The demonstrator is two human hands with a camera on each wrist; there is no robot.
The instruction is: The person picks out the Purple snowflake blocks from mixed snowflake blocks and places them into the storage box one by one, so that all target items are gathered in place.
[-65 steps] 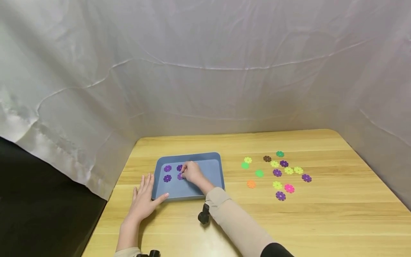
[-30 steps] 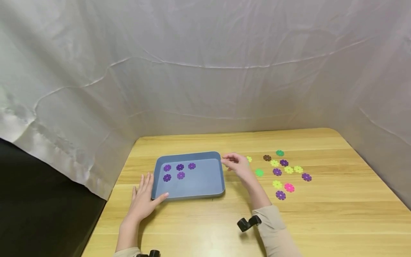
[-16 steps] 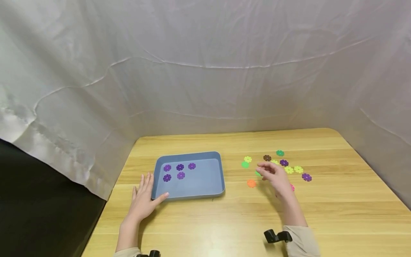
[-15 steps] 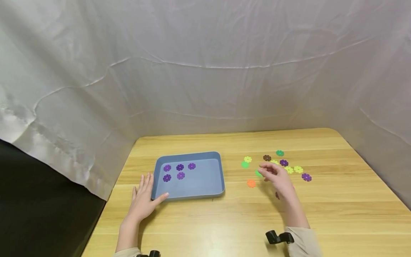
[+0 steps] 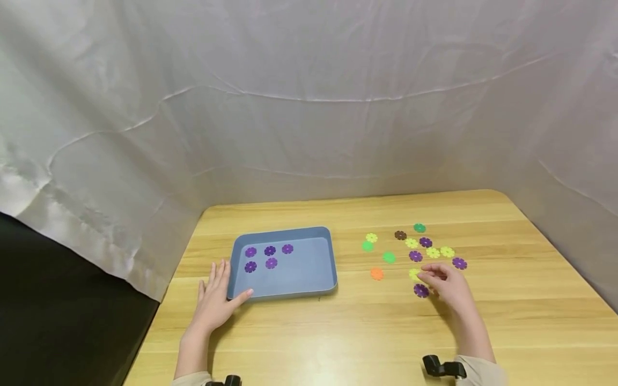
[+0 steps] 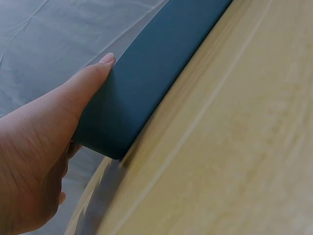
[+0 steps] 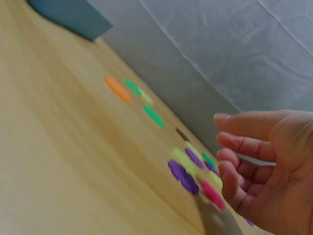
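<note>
- Left hand [image 5: 214, 303] is lying flat, fingers straight, bracing the tray [image 5: 316, 287] corner.
- Five purple discs are sitting in the tray.
- Right hand [image 5: 446, 284], loosely curled and empty, is hovering beside a purple disc [image 5: 421, 290]; pinching it likely comes next.

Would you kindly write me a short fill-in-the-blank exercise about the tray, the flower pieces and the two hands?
1. The blue tray holds ___ purple flower pieces.
2. The left hand rests against the tray's ___ corner nearest the person.
3. The single orange flower piece lies on the ___, outside the tray.
4. The right hand hovers beside a ___ flower piece.

Missing words: five; left; table; purple
</note>
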